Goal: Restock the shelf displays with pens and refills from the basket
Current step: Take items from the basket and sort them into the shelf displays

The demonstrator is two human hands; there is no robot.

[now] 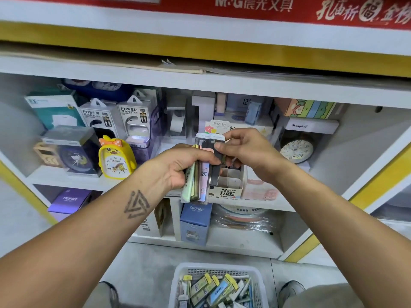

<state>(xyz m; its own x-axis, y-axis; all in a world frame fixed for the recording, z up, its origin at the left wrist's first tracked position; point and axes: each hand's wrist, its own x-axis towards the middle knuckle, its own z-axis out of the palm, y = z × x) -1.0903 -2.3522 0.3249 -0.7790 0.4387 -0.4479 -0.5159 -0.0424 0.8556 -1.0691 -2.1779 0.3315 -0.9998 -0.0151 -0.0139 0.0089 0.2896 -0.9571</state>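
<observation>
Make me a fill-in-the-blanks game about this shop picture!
1. The left hand grips a bunch of slim ____.
2. The right hand pinches the top of the ____ packet in that bunch.
3. The yellow clock on the shelf is shaped like a ____.
4. The white ____ on the floor holds more packets.

Missing words: packets; black; duck; basket
</observation>
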